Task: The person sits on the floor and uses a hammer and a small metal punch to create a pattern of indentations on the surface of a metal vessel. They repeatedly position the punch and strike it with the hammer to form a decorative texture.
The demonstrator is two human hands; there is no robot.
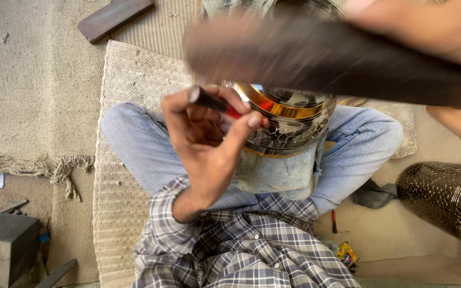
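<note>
I sit cross-legged with a shiny brass vessel [294,120] covered in engraved pattern resting on a grey cloth pad [276,173] in my lap. My left hand [204,138] pinches a short dark punch with a red band [212,101], its tip set against the vessel's left side. Up at the top right, my right hand [422,24] grips a long dark wooden striker [321,58]. The striker is motion-blurred and stretches across the frame above the vessel, hiding its upper part.
A second engraved metal vessel [446,197] lies on its side at the right. Under me is a woven mat [129,80]. A dark flat block [113,18] lies top left. A grey box [6,248] sits lower left; a small yellow packet [346,255] and a dark rag [372,194] lie by my leg.
</note>
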